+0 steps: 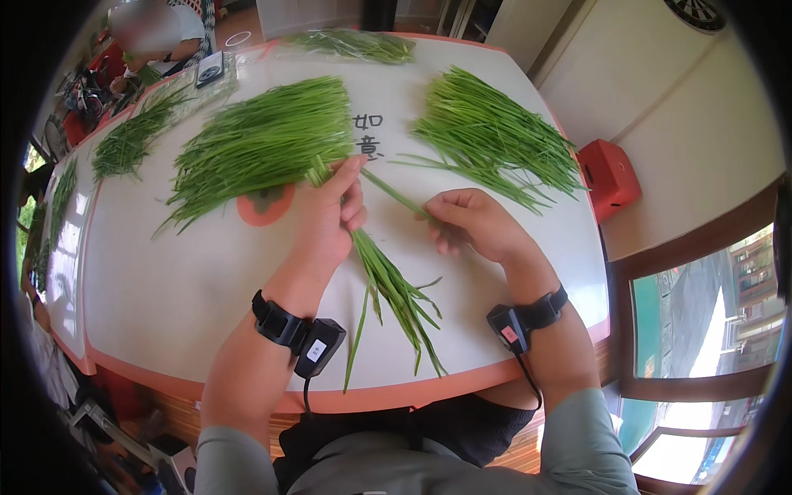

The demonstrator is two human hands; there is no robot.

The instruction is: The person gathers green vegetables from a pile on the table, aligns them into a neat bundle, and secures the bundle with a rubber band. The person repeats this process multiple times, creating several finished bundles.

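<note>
My left hand (337, 210) is closed around a small bunch of long green leaves, likely garlic chives (396, 278); the cut ends stick up past the thumb and the leaf tips fan out toward the table's near edge. Between the fingertips of my right hand (464, 223) is a thin green stalk (393, 192), whose far end reaches to my left hand. A large pile of the greens (266, 136) lies beyond my left hand. Another pile (495, 130) lies beyond my right hand, with a few loose stalks (470, 170) at its near side.
The white table (185, 297) has an orange rim. At its far side lies a clear bag of greens (352, 46). A scale (210, 68) and smaller heaps (136, 136) are at the left, where another person sits. A red stool (609, 179) stands right of the table.
</note>
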